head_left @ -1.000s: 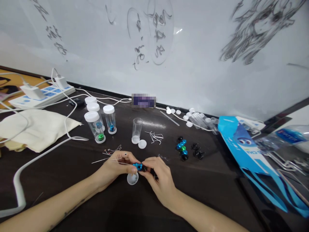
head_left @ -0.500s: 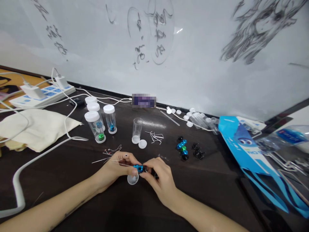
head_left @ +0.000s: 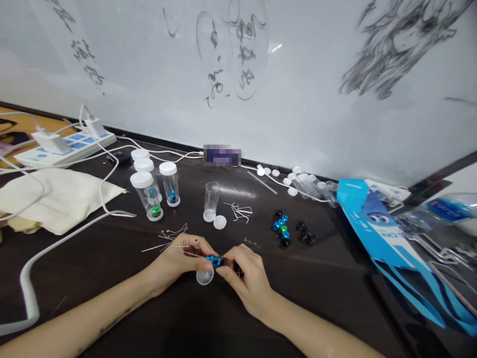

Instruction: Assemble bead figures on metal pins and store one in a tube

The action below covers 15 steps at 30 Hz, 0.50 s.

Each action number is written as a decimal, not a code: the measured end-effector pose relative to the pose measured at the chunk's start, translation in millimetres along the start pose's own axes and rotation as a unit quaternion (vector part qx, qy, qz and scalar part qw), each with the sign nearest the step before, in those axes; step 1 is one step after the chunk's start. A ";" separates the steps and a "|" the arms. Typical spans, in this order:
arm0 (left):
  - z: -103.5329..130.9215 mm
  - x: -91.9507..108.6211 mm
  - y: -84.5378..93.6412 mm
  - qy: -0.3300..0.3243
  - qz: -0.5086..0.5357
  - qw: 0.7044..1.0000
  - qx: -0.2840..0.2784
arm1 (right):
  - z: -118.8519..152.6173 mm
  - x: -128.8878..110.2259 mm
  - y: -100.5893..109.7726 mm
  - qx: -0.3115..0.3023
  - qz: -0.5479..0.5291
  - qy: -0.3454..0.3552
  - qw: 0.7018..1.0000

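Head view: blue part (head_left: 213,260) seemingly crosswise.

Both hands' fingers (head_left: 219,264) pinch a blue piece (head_left: 213,259).

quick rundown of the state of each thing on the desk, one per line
left hand: pinching the blue part
right hand: pinching the blue part
blue part: held between both hands, off the table
three capped vials: upright, closed
open vial: upright, uncapped
loose cap: lying beside the open vial
power strip: chargers plugged in
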<state>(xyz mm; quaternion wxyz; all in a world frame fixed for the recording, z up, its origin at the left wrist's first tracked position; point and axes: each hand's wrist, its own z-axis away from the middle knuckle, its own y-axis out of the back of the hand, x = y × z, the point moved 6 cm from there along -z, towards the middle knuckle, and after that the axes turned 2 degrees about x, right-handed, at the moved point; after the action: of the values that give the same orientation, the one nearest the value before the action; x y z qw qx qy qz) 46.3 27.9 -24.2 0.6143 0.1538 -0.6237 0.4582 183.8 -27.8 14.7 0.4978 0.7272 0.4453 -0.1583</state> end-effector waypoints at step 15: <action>0.7 -1.8 -1.2 0.000 0.007 1.000 0.002 | 0.9 2.4 -2.8 -0.039 -0.003 -0.016 0.999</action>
<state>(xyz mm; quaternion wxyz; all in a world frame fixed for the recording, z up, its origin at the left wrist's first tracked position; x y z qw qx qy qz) 47.2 26.0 -25.2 0.6107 0.1507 -0.6237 0.4641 183.0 -27.1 11.0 0.5323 0.7034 0.4452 -0.1537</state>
